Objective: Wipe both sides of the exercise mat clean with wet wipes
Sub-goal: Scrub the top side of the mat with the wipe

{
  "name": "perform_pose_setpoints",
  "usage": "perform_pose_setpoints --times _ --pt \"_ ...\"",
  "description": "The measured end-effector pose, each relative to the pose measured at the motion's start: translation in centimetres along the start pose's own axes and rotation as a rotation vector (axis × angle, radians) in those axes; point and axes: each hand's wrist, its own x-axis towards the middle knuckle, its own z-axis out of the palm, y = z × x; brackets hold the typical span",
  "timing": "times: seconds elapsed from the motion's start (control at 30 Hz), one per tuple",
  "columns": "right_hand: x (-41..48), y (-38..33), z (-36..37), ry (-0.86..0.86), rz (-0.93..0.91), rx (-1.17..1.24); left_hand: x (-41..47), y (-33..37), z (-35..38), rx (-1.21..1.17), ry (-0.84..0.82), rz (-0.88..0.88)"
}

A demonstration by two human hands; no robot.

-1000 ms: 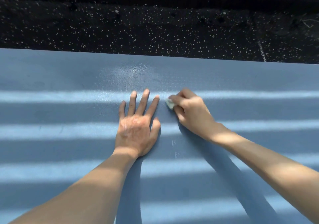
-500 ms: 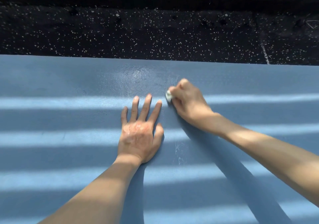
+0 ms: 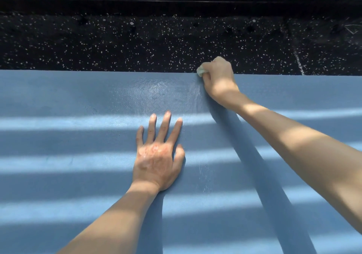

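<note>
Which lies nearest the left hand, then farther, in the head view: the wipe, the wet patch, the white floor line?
1. Wet patch, just ahead of the left hand.
2. Wipe, ahead and right, at the mat edge.
3. White line, far right on the floor.

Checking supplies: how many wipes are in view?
1. The wipe is bunched in the right hand at the mat's far edge. Others may lie outside the frame.

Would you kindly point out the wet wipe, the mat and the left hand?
wet wipe [image 3: 200,71], head view, bunched end that shows
mat [image 3: 58,97], head view, bare surface at left
left hand [image 3: 156,161], head view, back of the hand
</note>
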Motion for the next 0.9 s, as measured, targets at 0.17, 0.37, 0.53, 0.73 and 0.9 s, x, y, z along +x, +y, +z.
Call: perform_pose_setpoints --times 0.17,0.37,0.53,0.73,0.9 --pt "-3.8 1.0 -0.1 -0.031 -0.206 0.010 0.1 0.0 -0.1 -0.006 0.008 -0.003" --pt "-2.9 1.6 -0.2 0.064 -0.087 -0.034 0.0 0.0 -0.1 -0.004 0.016 0.002" --pt "-1.4 2.8 -1.8 0.069 -0.062 -0.043 0.1 0.0 0.0 0.003 0.006 0.001" --pt "-5.5 2.0 0.0 -0.034 -0.192 -0.066 0.1 0.0 -0.1 0.010 0.003 -0.001" --pt "-3.0 2.5 -1.5 0.105 -0.067 -0.005 0.1 0.0 0.0 0.011 -0.003 -0.002"
